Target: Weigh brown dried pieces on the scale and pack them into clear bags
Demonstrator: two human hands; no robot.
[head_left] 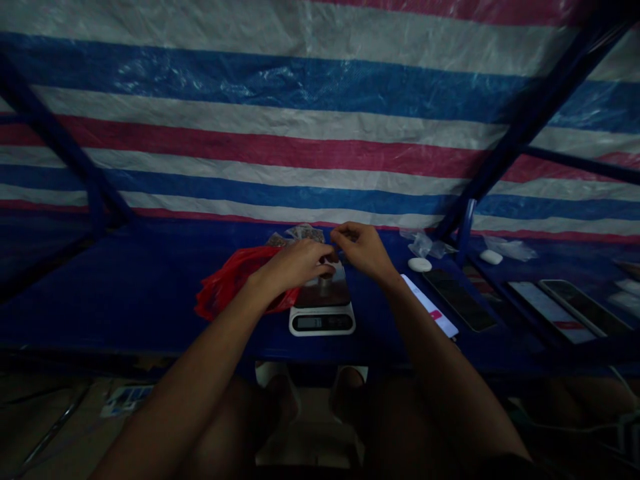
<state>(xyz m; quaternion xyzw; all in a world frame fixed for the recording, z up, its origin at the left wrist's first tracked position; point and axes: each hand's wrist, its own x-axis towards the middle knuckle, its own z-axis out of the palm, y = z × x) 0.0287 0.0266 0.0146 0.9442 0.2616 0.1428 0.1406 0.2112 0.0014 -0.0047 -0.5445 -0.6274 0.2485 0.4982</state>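
your left hand bends its fingers over the small container on the scale; your right hand is curled by its far right. i can't tell whether either grips anything. for a true reading, you'd best rest no finger on the platform and ease the red bag away from the scale's left edge.

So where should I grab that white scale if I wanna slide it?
Probably the two corners of its front end, coming from the near side. The scale is low and flat, and that end is uncovered, while the red bag crowds its left side. Keep it level: a small round thing seems to stand on top.
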